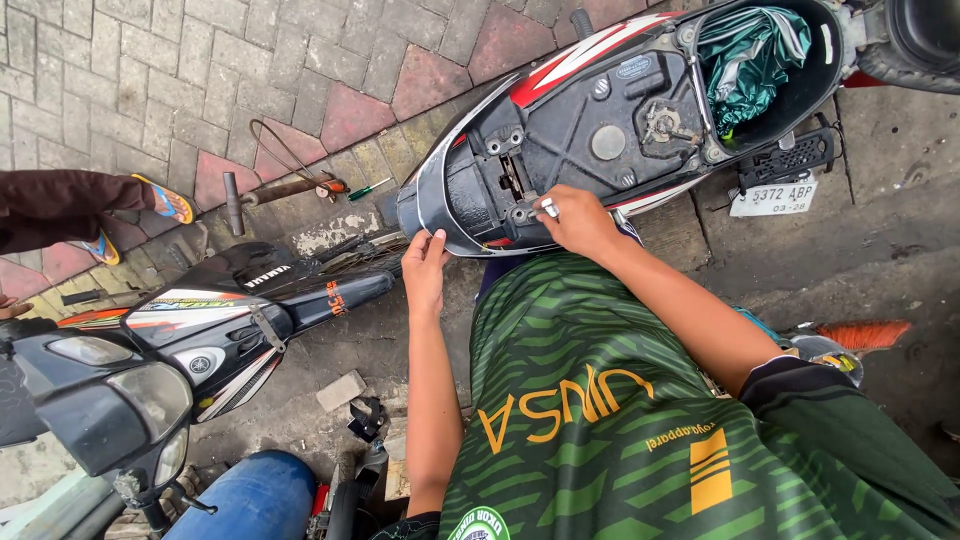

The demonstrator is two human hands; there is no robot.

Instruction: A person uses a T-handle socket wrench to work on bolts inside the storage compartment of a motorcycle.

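Seen from above, the person leans over a motorcycle body (560, 150) whose seat is off, leaving the black inner frame bare, with white and red side panels along its edges. The left hand (425, 270) rests against the front tip of that body, fingers loosely curled round the rim of the dark panel and nothing else in its grip. The right hand (575, 222) sits on the near edge of the frame, closed around a small silvery tool (549, 208) whose end pokes out between thumb and forefinger, just beside a mounting point in the black plastic. At the rear of the body, the open storage tub (800, 90) holds a crumpled green cloth (750, 55), and a white number plate (772, 197) hangs below it toward the right. On the paved ground to the left of the body lie a hammer (270, 192) and a green-handled screwdriver (370, 188), well apart from both hands. A second motorcycle's front fairing (200, 330) and headlight fill the lower left corner. At the left edge another person's foot in an orange-and-blue sandal (165, 200) rests on the paving bricks. An orange brush (865, 333) lies on the ground at the right.
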